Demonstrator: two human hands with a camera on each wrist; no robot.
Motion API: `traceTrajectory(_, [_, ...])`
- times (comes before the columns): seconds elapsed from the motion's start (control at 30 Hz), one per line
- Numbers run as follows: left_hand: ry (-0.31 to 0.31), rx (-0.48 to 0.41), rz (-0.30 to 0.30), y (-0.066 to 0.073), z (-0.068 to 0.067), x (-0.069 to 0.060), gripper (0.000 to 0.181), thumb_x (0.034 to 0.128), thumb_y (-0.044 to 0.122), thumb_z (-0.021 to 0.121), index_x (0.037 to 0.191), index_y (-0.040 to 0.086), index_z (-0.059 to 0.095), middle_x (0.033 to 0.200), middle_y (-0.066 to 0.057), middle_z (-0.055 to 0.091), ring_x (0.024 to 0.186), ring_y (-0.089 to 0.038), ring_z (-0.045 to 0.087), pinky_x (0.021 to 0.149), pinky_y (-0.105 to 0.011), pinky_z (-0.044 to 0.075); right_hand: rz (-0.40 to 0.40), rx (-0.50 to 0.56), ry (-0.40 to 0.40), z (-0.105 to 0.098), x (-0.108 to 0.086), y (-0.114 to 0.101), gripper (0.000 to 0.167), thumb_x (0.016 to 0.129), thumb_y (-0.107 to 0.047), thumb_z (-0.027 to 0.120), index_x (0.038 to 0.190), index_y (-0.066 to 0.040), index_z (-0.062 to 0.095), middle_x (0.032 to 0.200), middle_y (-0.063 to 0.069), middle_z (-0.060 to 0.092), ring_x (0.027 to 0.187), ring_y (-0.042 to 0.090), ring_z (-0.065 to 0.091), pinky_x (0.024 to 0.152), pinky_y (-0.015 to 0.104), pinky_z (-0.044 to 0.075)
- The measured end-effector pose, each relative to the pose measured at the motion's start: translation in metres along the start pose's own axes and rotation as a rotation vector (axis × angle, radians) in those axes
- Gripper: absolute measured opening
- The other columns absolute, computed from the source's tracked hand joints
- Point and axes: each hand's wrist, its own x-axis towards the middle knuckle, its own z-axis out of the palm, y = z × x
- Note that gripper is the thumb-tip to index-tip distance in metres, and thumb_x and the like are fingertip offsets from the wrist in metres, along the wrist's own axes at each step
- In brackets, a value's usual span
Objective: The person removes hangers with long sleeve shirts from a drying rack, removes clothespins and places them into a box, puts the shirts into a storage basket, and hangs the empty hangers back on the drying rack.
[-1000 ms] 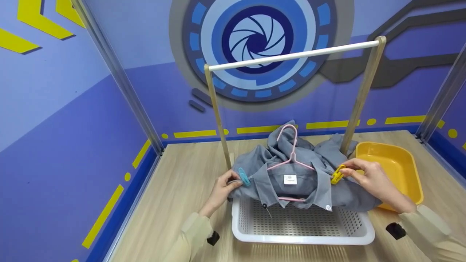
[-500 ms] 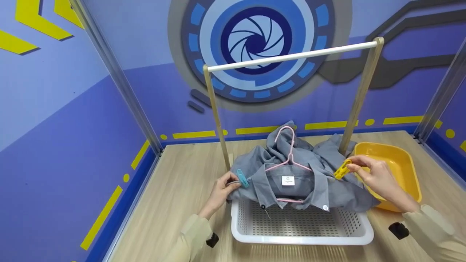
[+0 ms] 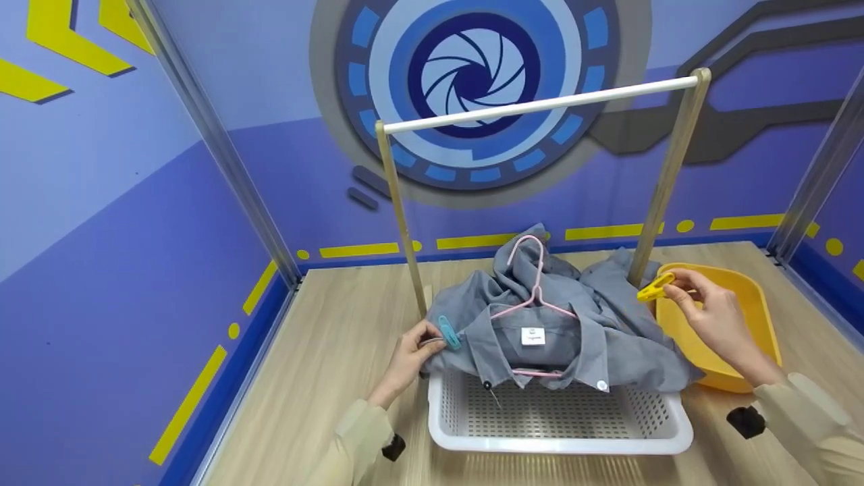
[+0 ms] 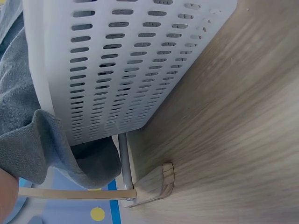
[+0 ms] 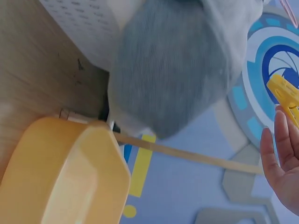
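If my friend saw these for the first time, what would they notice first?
Probably the big blue circle on the wall, behind the white rail. Next, the yellow clip pinched in the right hand. Then the gray shirt draped over the far part of the white basket, pink hanger in its collar.

Painted wall [image 3: 290, 182] behind a wood-grain tabletop [image 3: 324, 331]
A round emblem [image 3: 474, 75] (white blades, dark centre) sits between two metal posts [image 3: 214, 135].

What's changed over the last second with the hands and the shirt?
The right hand, still pinching the yellow clip, moved away from the collar, rightward and toward the back wall. The left hand, blue clip, grey shirt and pink hanger stayed put.
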Motion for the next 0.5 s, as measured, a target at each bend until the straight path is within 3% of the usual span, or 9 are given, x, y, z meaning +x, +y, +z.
traceTrajectory(0.2, [-0.009, -0.005, -0.030, 0.001, 0.000, -0.001, 0.006, 0.0865, -0.005, 0.055, 0.085, -0.008, 0.050, 0.087, -0.020, 0.054, 0.084, -0.024, 0.053, 0.075, -0.029, 0.043, 0.029, -0.029, 0.025, -0.006, 0.007, 0.008, 0.022, 0.090, -0.006, 0.056, 0.107, 0.007, 0.056, 0.087, 0.016, 0.058, 0.074, -0.006, 0.047, 0.068, 0.006, 0.036])
traceTrajectory(0.4, [-0.008, 0.001, -0.036, 0.001, 0.000, 0.000, 0.006, 0.0863, -0.006, 0.055, 0.084, -0.008, 0.049, 0.086, -0.020, 0.055, 0.085, -0.030, 0.053, 0.078, -0.031, 0.042, 0.072, -0.068, -0.002, -0.010, 0.016, 0.017, 0.026, 0.093, -0.012, 0.052, 0.111, 0.007, 0.053, 0.093, 0.019, 0.058, 0.076, -0.008, 0.044, 0.066, 0.005, 0.035])
traceTrajectory(0.5, [0.002, 0.007, -0.016, -0.004, 0.000, 0.000, 0.006, 0.0847, -0.010, 0.055, 0.083, -0.007, 0.049, 0.085, -0.019, 0.055, 0.084, -0.028, 0.053, 0.076, -0.030, 0.043, 0.076, -0.084, -0.016, -0.012, 0.021, 0.021, 0.028, 0.093, -0.013, 0.051, 0.113, 0.008, 0.051, 0.096, 0.020, 0.057, 0.079, 0.001, 0.047, 0.068, 0.004, 0.034])
